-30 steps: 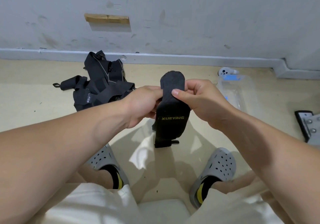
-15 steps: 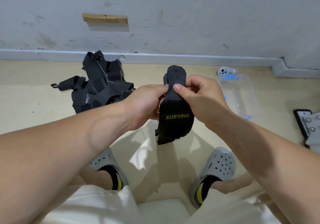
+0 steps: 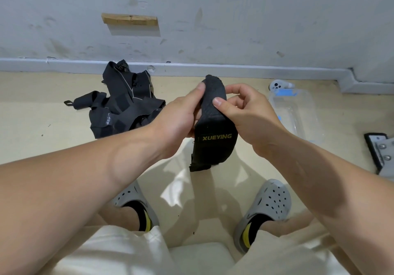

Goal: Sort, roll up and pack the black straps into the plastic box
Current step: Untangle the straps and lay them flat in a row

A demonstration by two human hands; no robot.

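A black strap (image 3: 214, 144) with yellow XUEYING lettering hangs in front of me above the floor. My left hand (image 3: 177, 121) pinches its upper part from the left, thumb near the rounded top end. My right hand (image 3: 245, 112) grips the same part from the right with thumb and fingers. The strap's lower end dangles free. A heap of black straps (image 3: 121, 106) lies on the floor to the left, near the wall. The clear plastic box (image 3: 296, 112) sits on the floor to the right of my right hand.
A white controller (image 3: 279, 85) lies behind the box by the skirting board. A metal plate with black edging (image 3: 381, 153) is at the right edge. My feet in grey clogs (image 3: 266, 208) rest on the beige floor below the strap.
The strap's hanging end has come up and grown shorter, and my hands have worked further along its upper part, with the left thumb now at the top end.
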